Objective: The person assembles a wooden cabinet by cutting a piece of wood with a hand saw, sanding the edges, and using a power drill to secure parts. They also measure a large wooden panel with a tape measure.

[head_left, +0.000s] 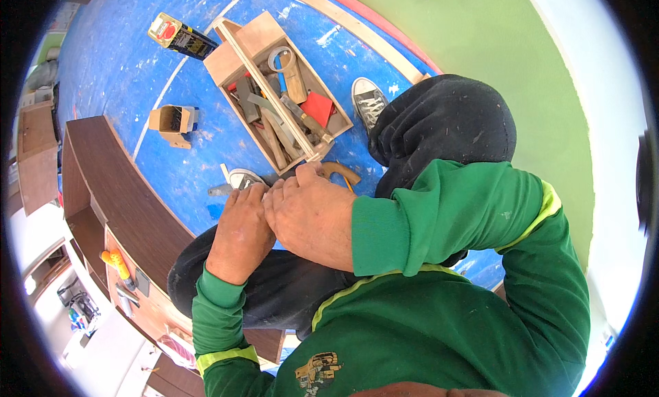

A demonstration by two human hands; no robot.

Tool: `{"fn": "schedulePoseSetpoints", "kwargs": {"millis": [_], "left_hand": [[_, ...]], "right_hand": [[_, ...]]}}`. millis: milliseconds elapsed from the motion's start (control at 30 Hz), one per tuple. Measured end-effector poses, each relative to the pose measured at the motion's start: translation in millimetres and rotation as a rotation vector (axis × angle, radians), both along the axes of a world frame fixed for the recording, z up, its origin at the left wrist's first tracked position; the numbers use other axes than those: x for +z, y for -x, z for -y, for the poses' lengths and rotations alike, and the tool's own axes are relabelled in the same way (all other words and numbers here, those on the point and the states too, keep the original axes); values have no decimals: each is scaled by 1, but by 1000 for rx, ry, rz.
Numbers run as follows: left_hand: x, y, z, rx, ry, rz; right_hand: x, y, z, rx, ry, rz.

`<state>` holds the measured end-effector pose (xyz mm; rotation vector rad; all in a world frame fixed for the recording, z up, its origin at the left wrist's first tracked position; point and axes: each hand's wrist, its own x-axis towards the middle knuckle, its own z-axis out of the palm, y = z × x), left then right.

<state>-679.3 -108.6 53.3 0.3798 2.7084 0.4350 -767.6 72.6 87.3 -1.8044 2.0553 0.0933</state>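
My left hand (241, 227) and my right hand (310, 213) are close together over my bent knees, the right fingers by the left hand's knuckles. Both sets of fingers curl down out of sight, so whatever they grip is hidden. Just beyond them is a wooden toolbox (336, 120) with a long bar handle (264, 88). In it lie a roll of tape (280, 58), a red flat piece (317, 109), a hammer (307, 120) and several other tools. A curved wooden handle (341, 172) and a yellow pencil-like stick (349, 184) show beside my right hand.
A rectangular metal can (184, 39) and an opened small cardboard box (173, 125) stand on the paint-marked blue floor covering (206, 146). At left is a dark brown wooden unit (117, 167) with a yellow-handled tool (117, 263). A wooden strip (364, 33) lies along the green wall (480, 47).
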Motion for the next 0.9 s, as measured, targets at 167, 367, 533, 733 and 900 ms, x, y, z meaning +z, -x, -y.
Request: {"fn": "schedulePoseSetpoints", "kwargs": {"millis": [167, 367, 533, 733, 900], "left_hand": [[0, 1, 1, 5, -16, 22], [-5, 0, 3, -1, -40, -5], [-7, 2, 4, -6, -61, 17], [-11, 4, 4, -1, -60, 11], [-19, 1, 7, 62, -80, 78]], "right_hand": [[0, 0, -3, 5, 26, 5], [13, 3, -4, -5, 43, -8], [9, 3, -7, -16, 124, -16], [13, 1, -10, -31, 80, -41], [12, 0, -16, 15, 90, -30]]}}
